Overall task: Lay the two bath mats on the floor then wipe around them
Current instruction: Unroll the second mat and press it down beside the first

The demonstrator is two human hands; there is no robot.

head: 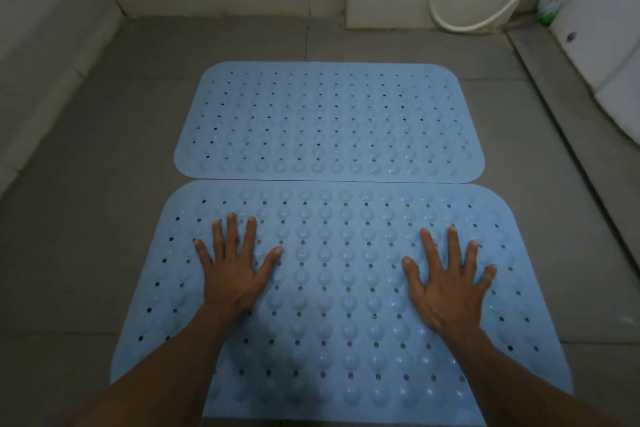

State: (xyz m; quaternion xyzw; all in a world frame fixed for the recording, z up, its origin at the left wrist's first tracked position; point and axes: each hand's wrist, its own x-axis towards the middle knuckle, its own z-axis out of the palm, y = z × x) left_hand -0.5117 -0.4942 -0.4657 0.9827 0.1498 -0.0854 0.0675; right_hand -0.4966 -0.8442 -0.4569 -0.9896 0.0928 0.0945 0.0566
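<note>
1. Both bath mats were down on the grey tiled floor [86, 218]. The far mat [329, 121] lay at 12 o'clock, the near mat [329, 288] directly toward the person at 6 o'clock.
2. The long edges ran side by side, touching or all but touching along the seam; the exact gap could not be told. Read as deliberate: butted edges give one continuous non-slip surface with no bare tile between.
3. Both mats were light blue, perforated, covered in domed bumps. Whether the domes were suction cups facing up or surface texture could not be told.
4. The left hand [235, 270] was flat on the near mat at about 9 o'clock of its middle, palm down, fingers [231, 232] fanned wide, gripping nothing.
5. The right hand [450, 288] mirrored it at about 3 o'clock: flat, spread wide, holding nothing.
6. Likely reason for the pose: two spread palms load the sheet evenly, pressing it flat and seating it on the tile. Judgement only.
7. The far mat looked flat and untouched, all four corners down.
8. Laying step looked essentially done. No cloth or wiper was in view, so wiping around the mats had not started.
9. A white shower hose [485, 10] looped at 1 o'clock by the wall; a white fixture [609, 45] stood at 2 o'clock with something green [550, 7] beside it, too blurred to name.
10. Writing: no brand, label or text was legible on the mats or anything else.
</note>
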